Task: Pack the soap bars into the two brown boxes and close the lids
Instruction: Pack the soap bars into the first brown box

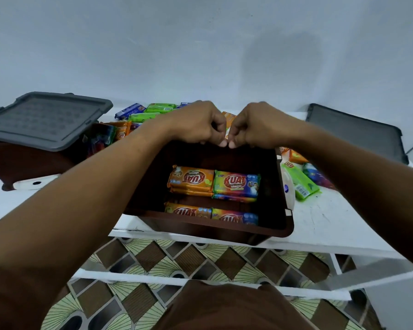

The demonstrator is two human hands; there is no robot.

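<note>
- Both hands were curled into loose fists, the left hand [198, 123] and the right hand [260, 126] side by side with their thumb tips almost touching, right at the far rim of the open brown box [224, 231]. Whether they gripped the rim or pinched something small could not be told.
- Directly below the hands and nearer the person, the soap bars lay flat on the box floor in glossy wrappers printed with "KUAT": an orange bar [191, 178] touching a rainbow-coloured bar [236, 184], each on top of another bar of its kind.
- Nearer still, a second row of an orange and a rainbow wrapper [234, 216] was half hidden by the box's near wall.
- A sliver of orange wrapper [228, 122] showed just behind the gap between the hands.
- Beyond and left of the left hand lay loose green bars [160, 107] and a blue bar [130, 111].
- Right of the right hand lay a green bar [299, 179] and an orange one [296, 157].
- Far left of the grip stood the second brown box [29, 160], a grey lid [45, 120] resting tilted on it.
- Far right, another grey lid [355, 132] leaned by the wall.
- All sat on a white table [332, 217].
</note>
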